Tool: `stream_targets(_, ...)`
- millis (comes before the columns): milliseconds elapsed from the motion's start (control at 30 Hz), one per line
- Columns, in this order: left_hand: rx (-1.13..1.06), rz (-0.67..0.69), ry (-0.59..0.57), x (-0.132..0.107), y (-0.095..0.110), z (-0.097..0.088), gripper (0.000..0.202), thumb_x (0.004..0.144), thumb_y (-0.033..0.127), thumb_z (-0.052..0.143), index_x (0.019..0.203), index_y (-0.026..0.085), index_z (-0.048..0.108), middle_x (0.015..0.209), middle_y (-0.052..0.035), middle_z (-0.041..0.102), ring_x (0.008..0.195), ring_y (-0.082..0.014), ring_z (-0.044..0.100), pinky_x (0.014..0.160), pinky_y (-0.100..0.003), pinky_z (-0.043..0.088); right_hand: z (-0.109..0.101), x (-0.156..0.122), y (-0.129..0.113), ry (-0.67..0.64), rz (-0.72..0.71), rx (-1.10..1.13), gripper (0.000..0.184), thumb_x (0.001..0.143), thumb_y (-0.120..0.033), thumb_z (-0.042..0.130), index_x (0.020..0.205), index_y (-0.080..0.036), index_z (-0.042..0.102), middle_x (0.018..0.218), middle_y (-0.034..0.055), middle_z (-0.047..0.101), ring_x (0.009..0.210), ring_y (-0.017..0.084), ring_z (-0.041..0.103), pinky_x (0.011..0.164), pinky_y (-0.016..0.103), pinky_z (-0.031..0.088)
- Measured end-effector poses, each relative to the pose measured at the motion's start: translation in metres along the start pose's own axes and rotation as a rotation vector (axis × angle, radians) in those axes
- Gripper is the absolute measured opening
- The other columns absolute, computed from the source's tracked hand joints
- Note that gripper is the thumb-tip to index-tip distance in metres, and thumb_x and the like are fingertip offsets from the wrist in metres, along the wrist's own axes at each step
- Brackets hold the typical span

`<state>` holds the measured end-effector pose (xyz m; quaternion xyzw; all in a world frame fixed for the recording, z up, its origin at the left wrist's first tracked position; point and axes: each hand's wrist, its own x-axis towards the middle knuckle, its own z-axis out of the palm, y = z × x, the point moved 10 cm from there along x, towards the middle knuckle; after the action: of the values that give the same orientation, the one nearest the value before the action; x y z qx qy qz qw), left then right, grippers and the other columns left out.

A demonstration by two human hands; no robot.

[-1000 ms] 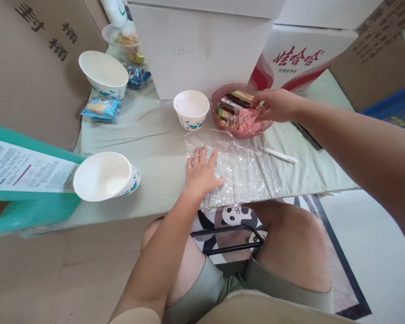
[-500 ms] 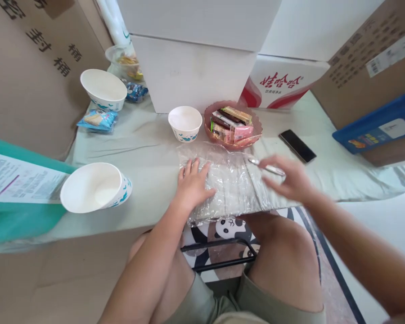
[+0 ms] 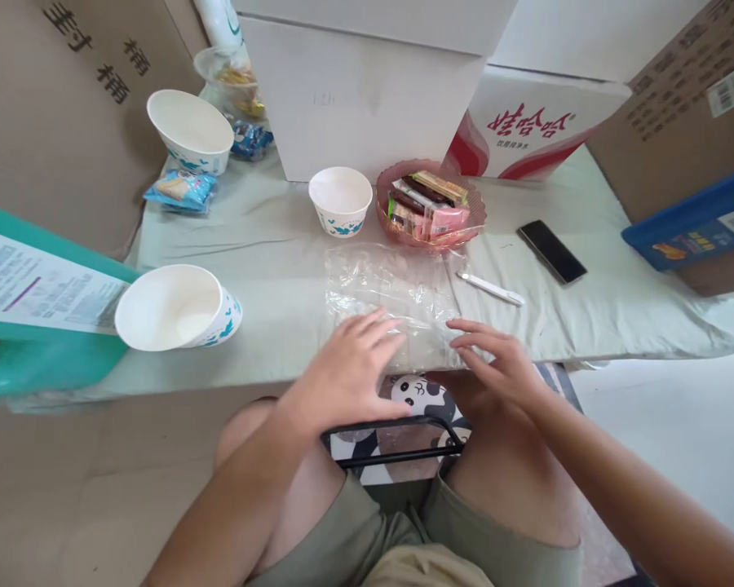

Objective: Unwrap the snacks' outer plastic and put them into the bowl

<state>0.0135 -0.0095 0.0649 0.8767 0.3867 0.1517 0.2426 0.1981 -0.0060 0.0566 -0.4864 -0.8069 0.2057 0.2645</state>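
A clear plastic sheet (image 3: 391,293) lies flat on the pale green table cover (image 3: 281,253) in front of me. My left hand (image 3: 348,367) rests at the sheet's near edge with its fingers stretched out, touching the plastic. My right hand (image 3: 495,363) is at the sheet's near right corner, fingers extended and slightly apart, holding nothing. Behind the sheet stands a pink glass dish (image 3: 431,208) full of wrapped snacks. A small white paper bowl (image 3: 341,200) stands to the left of the dish.
A white pen-like tool (image 3: 489,288) and a black phone (image 3: 551,251) lie right of the sheet. A paper bowl (image 3: 174,310) lies tipped at left, another bowl (image 3: 189,130) and a snack packet (image 3: 180,189) sit further back. Cardboard and white boxes (image 3: 367,90) ring the table.
My right hand left the pink dish and came down to the sheet's near right corner. My left hand slid back from the sheet's middle to its near edge.
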Motion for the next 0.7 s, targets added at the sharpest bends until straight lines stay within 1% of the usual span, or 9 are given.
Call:
stream_targets(67, 0.105, -0.047, -0.01, -0.001, 0.006, 0.013, 0.06, 0.08, 0.018, 0.072, 0.139, 0.015, 0.061, 0.159, -0.0172, 0.051, 0.152, -0.0403, 0.04, 0.12, -0.059, 0.041, -0.016, 0.004, 0.002, 0.06, 0.063, 0.082, 0.017, 0.097, -0.025, 0.059, 0.093, -0.027, 0.075, 0.121, 0.0066, 0.078, 0.11, 0.026, 0.076, 0.094, 0.044, 0.062)
stream_targets(133, 0.113, -0.173, 0.078, 0.001, -0.008, 0.009, 0.048, 0.084, 0.003, 0.056, 0.128, 0.017, 0.068, 0.151, -0.0147, 0.059, 0.142, -0.035, 0.054, 0.113, -0.052, 0.05, -0.032, 0.003, 0.005, 0.119, 0.074, 0.127, 0.014, 0.096, -0.027, 0.062, 0.1, -0.029, 0.075, 0.13, 0.0053, 0.074, 0.12, 0.027, 0.071, 0.102, 0.046, 0.058)
stream_targets(200, -0.003, -0.299, 0.201, 0.002, -0.033, -0.004, 0.034, 0.088, 0.006, 0.05, 0.108, 0.018, 0.074, 0.128, -0.0117, 0.074, 0.116, -0.0283, 0.071, 0.099, -0.044, 0.058, -0.042, -0.006, 0.011, 0.157, 0.05, 0.173, 0.029, 0.092, -0.031, 0.069, 0.121, -0.034, 0.07, 0.144, 0.0057, 0.065, 0.136, 0.03, 0.061, 0.113, 0.052, 0.05)
stream_targets(267, -0.19, -0.379, 0.3, 0.0, -0.058, -0.017, 0.024, 0.089, 0.015, 0.053, 0.095, 0.018, 0.076, 0.105, -0.0075, 0.08, 0.094, -0.0233, 0.076, 0.086, -0.038, 0.061, -0.042, -0.018, 0.021, 0.169, 0.023, 0.215, 0.062, 0.086, -0.036, 0.077, 0.144, -0.037, 0.055, 0.155, 0.0071, 0.055, 0.147, 0.033, 0.049, 0.119, 0.057, 0.043)
stream_targets(333, -0.353, -0.404, 0.34, -0.002, -0.075, -0.024, 0.021, 0.087, 0.021, 0.056, 0.091, 0.019, 0.076, 0.095, -0.0047, 0.081, 0.088, -0.0207, 0.076, 0.082, -0.033, 0.061, -0.033, -0.027, 0.031, 0.177, 0.027, 0.194, 0.079, 0.081, -0.038, 0.081, 0.152, -0.036, 0.045, 0.161, 0.0086, 0.048, 0.15, 0.034, 0.044, 0.12, 0.06, 0.04)
stream_targets(400, -0.433, -0.388, 0.312, -0.002, -0.082, -0.027, 0.023, 0.086, 0.025, 0.056, 0.09, 0.019, 0.077, 0.095, -0.004, 0.082, 0.091, -0.0203, 0.076, 0.083, -0.032, 0.061, -0.023, -0.027, 0.035, 0.198, 0.038, 0.126, 0.071, 0.081, -0.036, 0.081, 0.145, -0.033, 0.052, 0.16, 0.01, 0.049, 0.148, 0.035, 0.047, 0.118, 0.061, 0.042)
stream_targets(533, -0.421, -0.299, 0.097, -0.004, -0.082, -0.025, 0.024, 0.084, 0.033, 0.06, 0.09, 0.022, 0.08, 0.1, -0.004, 0.082, 0.099, -0.0235, 0.076, 0.089, -0.035, 0.06, -0.023, -0.001, 0.023, 0.375, -0.005, 0.176, 0.01, 0.087, -0.032, 0.073, 0.094, -0.026, 0.07, 0.134, 0.0081, 0.069, 0.135, 0.031, 0.061, 0.114, 0.056, 0.047)
stream_targets(600, -0.404, -0.329, 0.078, -0.014, -0.094, -0.032, 0.023, 0.082, 0.036, 0.063, 0.088, 0.023, 0.08, 0.099, -0.004, 0.082, 0.098, -0.0251, 0.076, 0.093, -0.039, 0.059, -0.031, 0.01, 0.028, 0.54, 0.015, 0.344, 0.012, 0.088, -0.035, 0.07, 0.083, -0.025, 0.066, 0.115, 0.0067, 0.076, 0.121, 0.028, 0.069, 0.111, 0.054, 0.049)
stream_targets(700, -0.47, -0.388, 0.274, -0.035, -0.117, -0.055, 0.021, 0.083, 0.038, 0.065, 0.082, 0.022, 0.078, 0.088, -0.0055, 0.081, 0.092, -0.0259, 0.077, 0.094, -0.043, 0.06, -0.033, 0.012, 0.051, 0.733, 0.122, 0.61, 0.02, 0.083, -0.038, 0.073, 0.078, -0.024, 0.059, 0.092, 0.0036, 0.077, 0.098, 0.026, 0.075, 0.105, 0.054, 0.052)
